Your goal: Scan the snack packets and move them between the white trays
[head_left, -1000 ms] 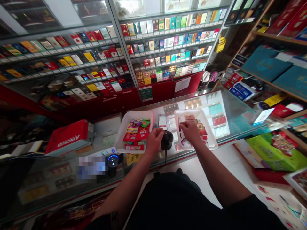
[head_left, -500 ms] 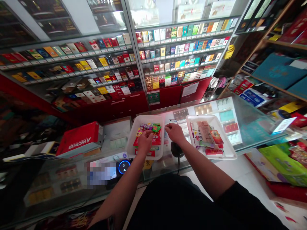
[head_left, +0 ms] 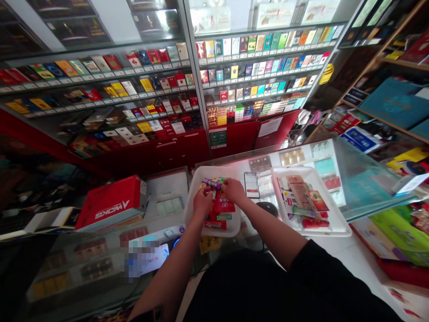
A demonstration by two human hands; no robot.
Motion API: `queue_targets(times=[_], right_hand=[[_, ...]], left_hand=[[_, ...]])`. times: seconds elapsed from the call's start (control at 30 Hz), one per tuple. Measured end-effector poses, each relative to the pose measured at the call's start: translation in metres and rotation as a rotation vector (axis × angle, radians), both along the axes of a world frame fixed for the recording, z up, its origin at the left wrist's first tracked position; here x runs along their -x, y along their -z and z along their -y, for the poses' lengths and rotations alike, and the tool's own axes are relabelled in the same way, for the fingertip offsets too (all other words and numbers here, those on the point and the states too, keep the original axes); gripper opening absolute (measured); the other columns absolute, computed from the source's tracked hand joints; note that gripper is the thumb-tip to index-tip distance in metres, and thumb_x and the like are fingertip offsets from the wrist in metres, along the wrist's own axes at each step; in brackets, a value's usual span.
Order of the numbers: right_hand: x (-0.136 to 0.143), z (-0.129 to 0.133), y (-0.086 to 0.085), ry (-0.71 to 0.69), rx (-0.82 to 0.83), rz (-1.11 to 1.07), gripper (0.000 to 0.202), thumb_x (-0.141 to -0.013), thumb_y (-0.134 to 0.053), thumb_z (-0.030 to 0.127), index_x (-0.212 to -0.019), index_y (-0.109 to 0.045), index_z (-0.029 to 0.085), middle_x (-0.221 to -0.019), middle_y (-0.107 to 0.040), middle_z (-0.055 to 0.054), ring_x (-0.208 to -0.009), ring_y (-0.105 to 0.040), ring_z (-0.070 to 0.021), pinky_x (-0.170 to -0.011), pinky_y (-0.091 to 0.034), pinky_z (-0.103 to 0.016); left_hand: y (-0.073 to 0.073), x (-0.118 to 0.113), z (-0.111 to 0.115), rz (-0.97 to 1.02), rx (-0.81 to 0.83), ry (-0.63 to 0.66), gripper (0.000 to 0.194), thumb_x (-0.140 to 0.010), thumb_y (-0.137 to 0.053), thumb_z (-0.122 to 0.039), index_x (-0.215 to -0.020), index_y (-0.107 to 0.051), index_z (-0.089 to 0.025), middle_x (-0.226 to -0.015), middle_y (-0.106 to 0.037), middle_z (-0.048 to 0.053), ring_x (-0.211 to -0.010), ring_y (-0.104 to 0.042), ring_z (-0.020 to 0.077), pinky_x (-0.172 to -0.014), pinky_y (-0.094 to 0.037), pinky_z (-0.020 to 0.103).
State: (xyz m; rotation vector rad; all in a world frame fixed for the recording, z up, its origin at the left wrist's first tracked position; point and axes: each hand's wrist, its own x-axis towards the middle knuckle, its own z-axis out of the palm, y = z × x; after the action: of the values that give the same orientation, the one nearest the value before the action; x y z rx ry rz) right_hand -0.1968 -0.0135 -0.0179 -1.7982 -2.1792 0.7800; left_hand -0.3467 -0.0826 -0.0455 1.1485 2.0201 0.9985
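Observation:
Both of my hands are over the white plastic tray (head_left: 192, 214), which holds wrapped sweets and small packets. My left hand (head_left: 203, 202) is closed, its fingertips pinched together beside a purple wrapped sweet (head_left: 213, 184). From the other side my right hand (head_left: 234, 192) reaches in, thumb and fingers drawn together at the right end of that sweet. What either hand pinches, if anything, is too small to tell. Below the fingers lie a red packet (head_left: 225, 205), a green-and-white strip (head_left: 224, 217) and a red stick pack (head_left: 215, 224).
A lit phone (head_left: 251, 184) lies on the glass counter right of the tray, near a black rounded device (head_left: 268, 208). Another white tray (head_left: 340, 226) holds packets and papers. A red box (head_left: 112, 203) stands at left. Shelves of cigarette packs (head_left: 248, 69) rise behind the counter.
My right hand has moved left, from the gap between the trays into the sweets tray, uncovering the phone. My left hand stays over the sweets. The whole view has shifted slightly.

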Motion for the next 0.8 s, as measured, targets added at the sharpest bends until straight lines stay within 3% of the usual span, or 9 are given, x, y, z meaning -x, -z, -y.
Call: queue_targets(times=[0.17, 0.4, 0.8], right_hand=[[0.017, -0.006, 0.01, -0.036, -0.022, 0.09, 0.031, -0.094, -0.062, 0.034, -0.116, -0.072, 0.015, -0.119, -0.073, -0.017, -0.11, -0.068, -0.0273, -0.091, -0.047, -0.032], [0.033, -0.017, 0.021, -0.072, -0.017, 0.185, 0.031, -0.093, -0.066, 0.037, -0.111, -0.072, 0.013, -0.116, -0.073, -0.019, -0.111, -0.068, -0.0281, -0.094, -0.048, -0.034], [0.046, -0.022, 0.029, -0.055, 0.059, 0.149, 0.022, -0.094, -0.058, 0.02, -0.107, -0.075, 0.013, -0.111, -0.076, -0.019, -0.105, -0.072, -0.0266, -0.086, -0.05, -0.03]], left_hand=[[0.005, 0.006, -0.007, 0.02, 0.027, 0.001, 0.022, -0.09, -0.058, -0.021, -0.108, -0.07, -0.017, -0.113, -0.076, 0.012, -0.102, -0.072, 0.0242, -0.096, -0.052, 0.036], [0.011, 0.011, -0.014, 0.023, 0.072, -0.015, 0.02, -0.089, -0.059, -0.021, -0.106, -0.07, -0.018, -0.112, -0.077, 0.011, -0.105, -0.071, 0.0249, -0.098, -0.05, 0.036], [0.016, 0.017, -0.018, 0.055, 0.052, -0.016, 0.019, -0.089, -0.061, -0.021, -0.105, -0.07, -0.016, -0.112, -0.076, 0.012, -0.103, -0.072, 0.0245, -0.097, -0.051, 0.036]])
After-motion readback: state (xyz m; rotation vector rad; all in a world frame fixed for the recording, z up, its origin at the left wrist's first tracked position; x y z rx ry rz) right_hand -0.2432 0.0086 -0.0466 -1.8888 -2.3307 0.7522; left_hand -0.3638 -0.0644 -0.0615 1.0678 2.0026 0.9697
